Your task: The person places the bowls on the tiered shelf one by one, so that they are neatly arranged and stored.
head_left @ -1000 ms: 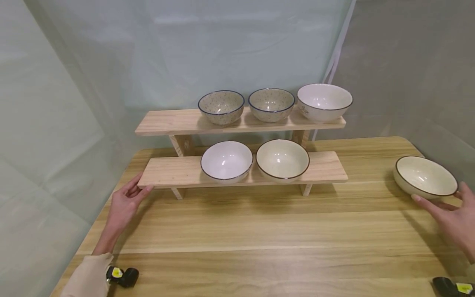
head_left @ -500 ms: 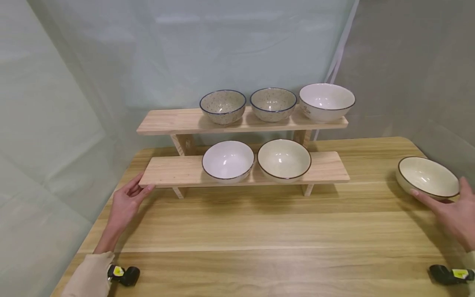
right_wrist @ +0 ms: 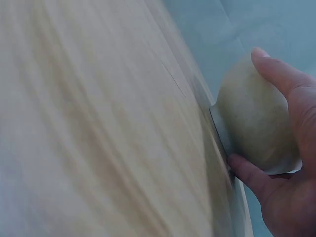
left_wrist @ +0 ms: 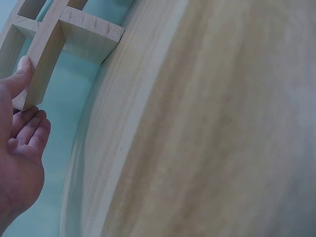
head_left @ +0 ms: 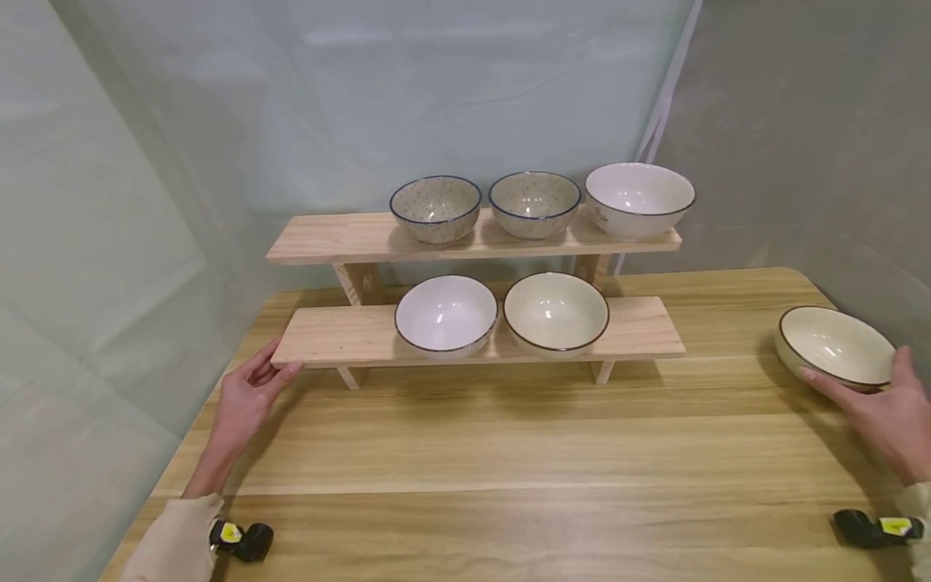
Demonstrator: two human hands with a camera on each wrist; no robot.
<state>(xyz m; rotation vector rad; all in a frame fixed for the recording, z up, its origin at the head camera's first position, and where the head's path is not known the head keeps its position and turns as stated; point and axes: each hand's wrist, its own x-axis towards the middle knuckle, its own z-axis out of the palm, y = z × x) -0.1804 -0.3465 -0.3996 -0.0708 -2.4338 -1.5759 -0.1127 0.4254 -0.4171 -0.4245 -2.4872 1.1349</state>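
Observation:
In the head view my left hand (head_left: 243, 400) grips the left end of a two-tier wooden shelf's lower board (head_left: 334, 335). The left wrist view puts the thumb on one face of that board (left_wrist: 43, 66), with curled fingers at its end. At the far right, my right hand (head_left: 890, 416) holds a cream bowl (head_left: 832, 346) with a dark brown rim, thumb on the near side and fingers on the right. The right wrist view has the bowl (right_wrist: 256, 113) side-on, its foot right at the tabletop, thumb and finger spread around it.
On the lower board stand a white bowl (head_left: 445, 315) and another cream bowl (head_left: 556, 315). The upper board (head_left: 327, 238) bears two speckled blue-rimmed bowls (head_left: 436, 222) and a larger white bowl (head_left: 636, 206). Pale sheeting (head_left: 465, 97) hangs behind the wooden table (head_left: 509, 469).
My right hand has shifted slightly up and left around the cream bowl, its thumb now nearer the rim. The bowl has barely moved. My left hand keeps its grip on the shelf.

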